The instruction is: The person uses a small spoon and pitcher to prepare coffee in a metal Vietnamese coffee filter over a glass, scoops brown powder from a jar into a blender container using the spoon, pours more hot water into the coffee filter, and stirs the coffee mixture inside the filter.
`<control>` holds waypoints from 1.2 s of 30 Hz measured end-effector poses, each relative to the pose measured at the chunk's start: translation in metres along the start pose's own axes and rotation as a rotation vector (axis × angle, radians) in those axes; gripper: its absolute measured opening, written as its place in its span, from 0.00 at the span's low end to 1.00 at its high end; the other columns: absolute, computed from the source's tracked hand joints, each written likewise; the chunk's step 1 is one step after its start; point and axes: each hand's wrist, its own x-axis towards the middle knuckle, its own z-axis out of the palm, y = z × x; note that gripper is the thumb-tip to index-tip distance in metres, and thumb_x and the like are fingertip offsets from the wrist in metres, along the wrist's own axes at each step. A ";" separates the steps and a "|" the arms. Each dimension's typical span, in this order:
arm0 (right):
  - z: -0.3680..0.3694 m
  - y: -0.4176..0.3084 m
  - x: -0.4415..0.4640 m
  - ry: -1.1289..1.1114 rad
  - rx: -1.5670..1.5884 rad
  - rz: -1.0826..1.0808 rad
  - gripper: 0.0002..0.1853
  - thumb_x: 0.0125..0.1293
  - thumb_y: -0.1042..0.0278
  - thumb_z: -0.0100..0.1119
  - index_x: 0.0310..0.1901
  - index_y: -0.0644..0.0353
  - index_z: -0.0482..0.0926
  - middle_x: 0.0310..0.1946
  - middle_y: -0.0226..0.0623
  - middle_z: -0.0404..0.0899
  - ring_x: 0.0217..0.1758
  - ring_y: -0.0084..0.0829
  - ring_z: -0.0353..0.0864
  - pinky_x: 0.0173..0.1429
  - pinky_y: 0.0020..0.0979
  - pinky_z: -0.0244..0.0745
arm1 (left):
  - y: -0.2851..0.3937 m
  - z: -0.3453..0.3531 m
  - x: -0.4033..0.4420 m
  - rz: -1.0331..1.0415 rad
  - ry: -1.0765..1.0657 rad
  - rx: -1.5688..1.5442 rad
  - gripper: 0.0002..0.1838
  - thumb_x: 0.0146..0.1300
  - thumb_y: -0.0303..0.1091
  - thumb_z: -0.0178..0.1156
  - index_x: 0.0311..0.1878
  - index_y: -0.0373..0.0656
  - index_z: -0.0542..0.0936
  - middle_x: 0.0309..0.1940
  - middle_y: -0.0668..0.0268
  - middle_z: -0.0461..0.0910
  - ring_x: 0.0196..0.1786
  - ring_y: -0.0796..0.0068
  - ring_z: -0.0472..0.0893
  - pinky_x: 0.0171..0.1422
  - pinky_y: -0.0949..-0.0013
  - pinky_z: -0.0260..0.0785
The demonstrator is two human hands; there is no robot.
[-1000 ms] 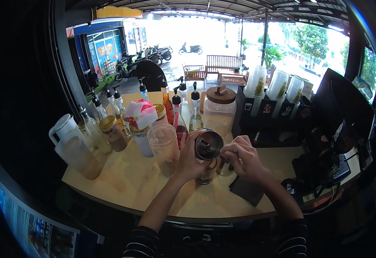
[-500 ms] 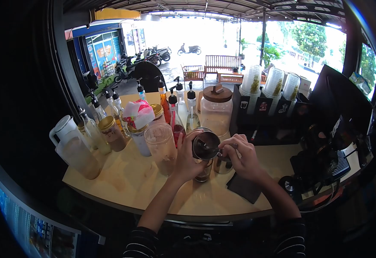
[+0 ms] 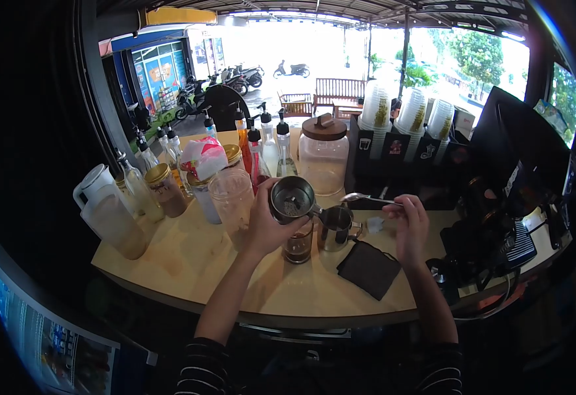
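"While both arms stretch forward out of black sleeves with pale stripes (image 3: 202, 366), how are the hands set?"

"The left hand (image 3: 265, 227) curls around a round, shiny steel pitcher (image 3: 293, 197), some fingers hidden behind it, its mouth tipped toward the camera. The right hand (image 3: 411, 227), raised at the wrist, pinches the end of a slim silver metal spoon (image 3: 367, 197) between thumb and fingers."

"Where does that spoon point?"

"Leftward, nearly level. Its rounded bowl hangs in the air near the rim of a second steel jug (image 3: 335, 232), upright and with a handle."

"And below the held pitcher?"

"A clear glass tumbler (image 3: 298, 247) with something dark brown inside. The hand hides part of its rim, so I can't tell whether pitcher and glass touch."

"What are they standing on?"

"A smooth, pale yellowish counter (image 3: 169, 273) with a rounded front edge. A dark grey folded cloth (image 3: 369, 270) lies flat near the jug. Left of the pitcher stands a tall clear plastic canister (image 3: 230, 184); behind it, a squat clear jar with a brown wooden lid (image 3: 323, 158)."

"What about the room?"

"Clear cups with printed green-gold marks (image 3: 411, 112) stand stacked in a black holder. Beyond the opening are parked motorbikes (image 3: 242, 79) and a slatted wooden bench (image 3: 340, 89)."
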 end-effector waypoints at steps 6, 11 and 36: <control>-0.065 0.033 -0.024 0.097 -0.284 -0.015 0.11 0.72 0.66 0.50 0.42 0.65 0.79 0.35 0.37 0.83 0.40 0.21 0.78 0.48 0.24 0.69 | 0.014 -0.003 0.004 -0.052 -0.004 0.054 0.43 0.40 0.34 0.78 0.59 0.39 0.65 0.51 0.58 0.76 0.56 0.68 0.77 0.61 0.65 0.70; -0.079 0.056 -0.047 0.005 -0.531 0.153 0.11 0.70 0.68 0.54 0.45 0.67 0.80 0.37 0.37 0.85 0.46 0.24 0.80 0.54 0.26 0.71 | 0.014 0.000 0.008 -0.076 -0.012 0.117 0.43 0.40 0.35 0.78 0.58 0.38 0.64 0.49 0.56 0.77 0.54 0.65 0.79 0.59 0.64 0.71; -0.053 0.126 -0.005 -0.350 -0.628 0.339 0.13 0.68 0.64 0.57 0.47 0.65 0.75 0.34 0.36 0.80 0.38 0.28 0.80 0.50 0.31 0.74 | 0.014 0.007 -0.017 0.011 0.070 0.091 0.43 0.40 0.35 0.79 0.60 0.38 0.65 0.51 0.59 0.75 0.55 0.68 0.77 0.63 0.65 0.69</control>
